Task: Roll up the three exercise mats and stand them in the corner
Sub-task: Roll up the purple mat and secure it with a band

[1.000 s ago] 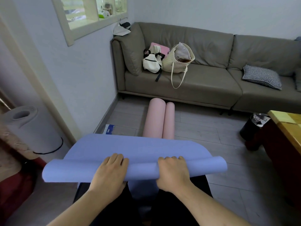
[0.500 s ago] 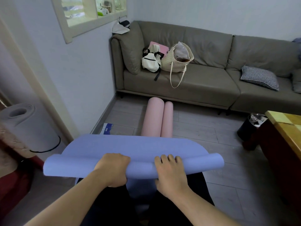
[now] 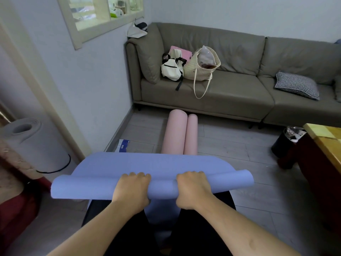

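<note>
A blue exercise mat is held in front of me, its near end partly rolled into a tube across my lap. My left hand grips the roll left of centre, fingers curled over its top. My right hand grips it right of centre the same way. A pink mat lies on the floor beyond, rolled in from both ends into two side-by-side tubes. A grey mat stands rolled upright at the left by the door frame, a black band round its lower part.
A grey sofa lines the far wall, carrying a white backpack, a cream tote bag and a checked cushion. A black bin and a wooden table stand at right. A blue-white packet lies by the skirting.
Both hands went from lying flat on the roll to curling round it, the left first. The blue roll has turned a little further and the flat part looks slightly shorter.
</note>
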Motion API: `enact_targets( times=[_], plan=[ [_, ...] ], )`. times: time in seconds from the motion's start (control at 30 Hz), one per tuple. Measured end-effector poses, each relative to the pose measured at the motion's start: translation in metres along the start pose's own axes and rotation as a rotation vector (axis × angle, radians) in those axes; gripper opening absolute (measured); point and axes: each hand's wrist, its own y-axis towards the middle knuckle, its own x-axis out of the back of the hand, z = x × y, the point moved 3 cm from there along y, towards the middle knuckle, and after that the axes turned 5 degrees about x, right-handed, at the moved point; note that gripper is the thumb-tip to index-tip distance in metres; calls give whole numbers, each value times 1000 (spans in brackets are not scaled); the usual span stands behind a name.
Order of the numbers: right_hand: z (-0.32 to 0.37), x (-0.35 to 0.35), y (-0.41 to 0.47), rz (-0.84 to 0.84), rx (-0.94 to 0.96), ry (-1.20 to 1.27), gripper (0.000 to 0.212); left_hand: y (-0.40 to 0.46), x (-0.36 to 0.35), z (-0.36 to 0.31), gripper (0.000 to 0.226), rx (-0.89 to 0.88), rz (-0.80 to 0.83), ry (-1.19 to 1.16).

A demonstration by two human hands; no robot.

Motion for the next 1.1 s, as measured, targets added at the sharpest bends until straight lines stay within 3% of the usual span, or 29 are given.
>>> enact_targets(
  times=[0.13,0.23,0.4,0.57,0.73,0.87,1.0,1.1],
  plan=[
    [0,-18,-9,-171,83,-27,44,15,6,11,31,-40,193,-116],
    [2,-29,-13,-203,98,-50,45,19,10,12,38,-52,296,-148],
    [1,-11,-1,-94,34,-44,34,2,4,3,35,-20,60,-49],
    [4,-6,3,-32,52,-25,28,-11,-17,-7,61,-51,-79,-12],
    [2,-17,2,-132,54,-39,45,4,-1,-2,28,2,-11,15],
    [-2,-23,-6,-208,95,-87,59,16,14,6,27,-32,173,-110],
    [0,-10,-10,-138,117,-77,48,16,16,7,38,-52,259,-159],
    [0,4,-6,-50,124,-50,35,9,15,8,35,-37,195,-141]
  ],
)
